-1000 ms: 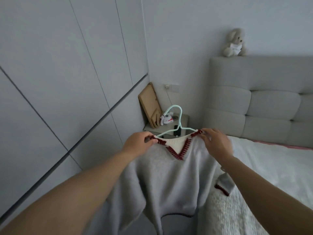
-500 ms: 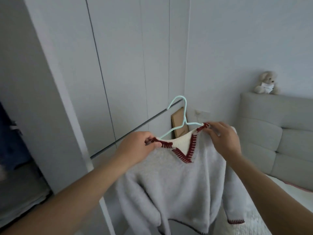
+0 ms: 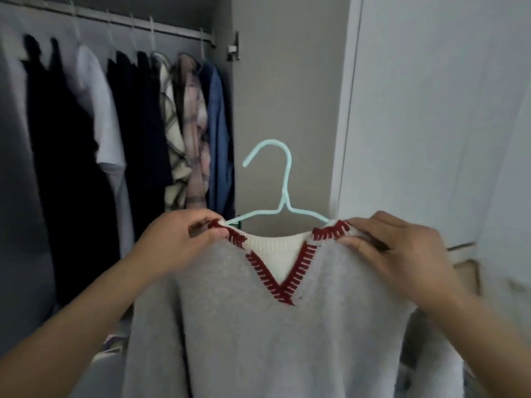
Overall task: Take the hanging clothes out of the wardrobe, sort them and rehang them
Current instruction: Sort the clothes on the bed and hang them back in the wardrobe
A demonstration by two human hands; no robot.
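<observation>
Rail point(image 3: 178, 30) crowded with hanging clothes point(image 3: 138, 124) — open gap only at its right end, beside the blue shirt point(image 3: 219, 133).

A pale panelled wall point(image 3: 416, 110) fills the right side of the room, with a thin vertical seam running down near its left edge. Low on the right, a flat tan board point(image 3: 467, 272) shows, blurred, just below a dark horizontal groove point(image 3: 459, 246).

The hanger point(image 3: 283, 196) has both arms running inside the sweater's point(image 3: 287, 340) shoulders, so their ends are hidden. The sweater's hem and sleeves are cut off at 6 o'clock. At 9 o'clock the hanging clothes point(image 3: 129, 110) are blurred and dark, their shapes hard to tell, and the leftmost is cut off.
</observation>
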